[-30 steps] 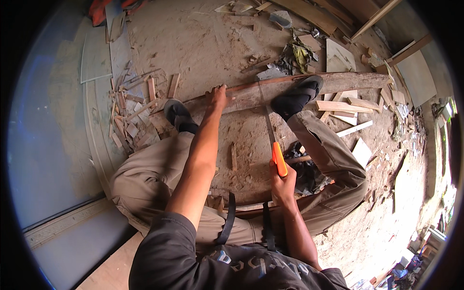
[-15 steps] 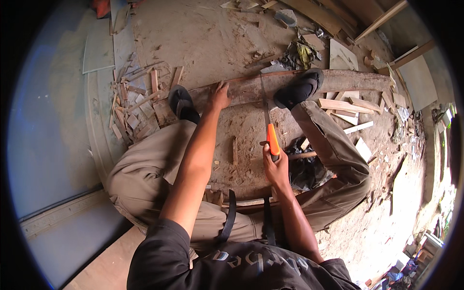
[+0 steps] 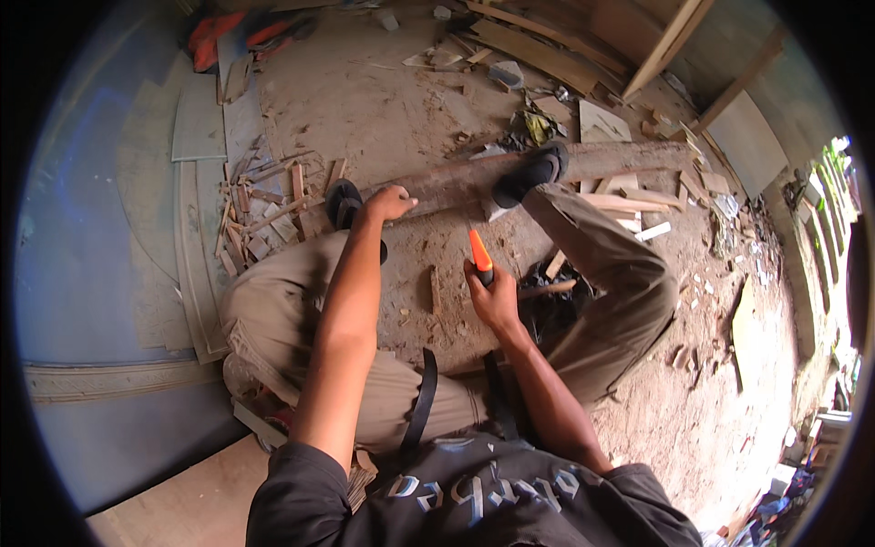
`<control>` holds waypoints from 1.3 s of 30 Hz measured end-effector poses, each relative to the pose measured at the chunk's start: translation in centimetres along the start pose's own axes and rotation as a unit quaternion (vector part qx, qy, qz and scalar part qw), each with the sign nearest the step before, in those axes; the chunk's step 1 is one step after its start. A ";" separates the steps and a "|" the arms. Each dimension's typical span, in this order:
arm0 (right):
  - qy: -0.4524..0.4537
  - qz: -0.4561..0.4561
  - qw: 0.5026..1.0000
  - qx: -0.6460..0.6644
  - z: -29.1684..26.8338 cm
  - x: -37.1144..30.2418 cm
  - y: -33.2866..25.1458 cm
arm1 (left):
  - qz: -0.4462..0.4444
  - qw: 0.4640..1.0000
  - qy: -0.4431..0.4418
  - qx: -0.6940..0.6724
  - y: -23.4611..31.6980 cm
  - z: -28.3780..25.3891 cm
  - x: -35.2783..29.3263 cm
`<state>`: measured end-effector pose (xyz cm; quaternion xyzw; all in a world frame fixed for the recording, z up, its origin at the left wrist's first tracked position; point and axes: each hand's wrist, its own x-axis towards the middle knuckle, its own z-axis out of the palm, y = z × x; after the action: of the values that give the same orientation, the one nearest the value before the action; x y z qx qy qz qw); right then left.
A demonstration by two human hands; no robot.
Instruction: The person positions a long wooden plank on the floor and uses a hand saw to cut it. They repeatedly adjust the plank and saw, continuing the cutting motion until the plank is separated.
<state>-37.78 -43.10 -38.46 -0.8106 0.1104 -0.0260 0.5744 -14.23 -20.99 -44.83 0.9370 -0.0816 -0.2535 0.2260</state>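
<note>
A long, rough wooden plank (image 3: 447,187) lies across the floor in front of me. My right foot in a dark sandal (image 3: 531,175) rests on it, and my left foot is beside its left part. At the plank's left part, my left hand (image 3: 394,202) has its fingers curled over the wood. My right hand (image 3: 495,296) is closed round the black and orange handle of a handsaw (image 3: 479,251), held between my knees. The saw's thin blade points away toward the plank; it is blurred and hard to make out.
Wood offcuts (image 3: 264,205) are heaped left of the plank, and more pale offcuts (image 3: 629,199) lie right of my right foot. A black plastic bag (image 3: 556,305) is by my right knee. Boards (image 3: 538,50) lie at the back; a blue-grey panel (image 3: 100,246) stands left.
The view has shifted, showing more of the far floor. My left hand has turned on the plank, its fingers now pointing right. My right hand still grips the saw, whose blade shows less.
</note>
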 end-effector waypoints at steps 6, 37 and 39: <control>-0.010 -0.019 1.000 0.022 0.5 -1.0 -0.9 | 0.088 0.992 0.065 -0.066 -2.9 2.0 -2.9; -0.001 0.021 0.999 0.038 0.1 3.4 4.9 | 0.026 0.995 0.064 -0.067 0.4 5.5 -1.4; 0.045 0.035 0.994 0.093 -0.2 3.7 5.5 | 0.018 0.994 0.079 -0.069 0.0 6.3 -0.6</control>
<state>-35.01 -45.77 -43.90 -0.7476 0.1610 -0.0523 0.6422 -17.96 -23.27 -49.39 0.9347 -0.0621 -0.1793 0.3004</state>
